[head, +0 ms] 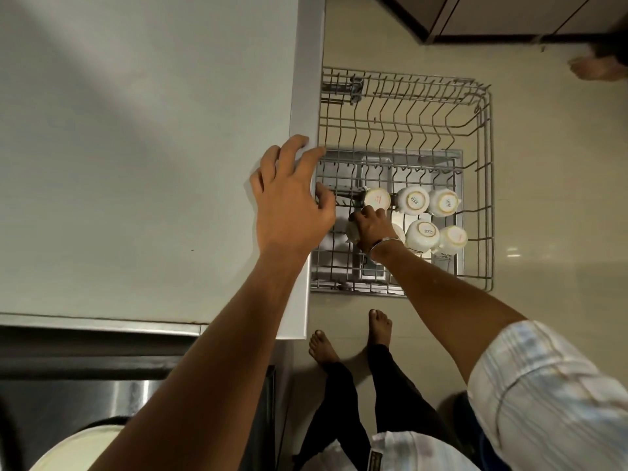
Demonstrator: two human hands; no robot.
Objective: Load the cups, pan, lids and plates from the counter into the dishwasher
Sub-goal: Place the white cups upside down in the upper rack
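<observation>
1. R hand [370, 229]: reached down into the lower rack [475, 266], fingers curled round a white cup [353, 232] at the rack's counter-side; most of that cup is hidden under the hand, so whether it sits on the wire yet can't be told. A bangle [384, 244] rings the wrist.
2. L hand [292, 195]: released, fingers spread and slack, grasping nothing. It hangs over the counter edge [299, 232] w/ fingertips at the rack's corner, prob. for balance while the person leans in; contact w/ counter or wire not clear.
3. Loaded cups: one upturned cup [378, 198] just beyond the R hand, then four upturned cups [431, 219] in two rows twd the rack's far side. All base-up, presumably so water drains. Close-packed, some touching. A sixth white shape beside the R wrist is mostly covered.
4. Upper rack [407, 107]: pulled out above, bare wire as far as seen; it overlaps the lower rack, hiding part of it.
5. Counter [136, 164]: the visible stretch shows no pan, lids or plates. A pale round item [85, 447] at the bottom-left frame edge is cut off by the L arm, poss. a plate; not certain.
6. Judgement: cup stage nearing its end; pan, lids, plates not yet in the racks.
7. Top-right: another person's foot [594, 68], blurred, cropped.
</observation>
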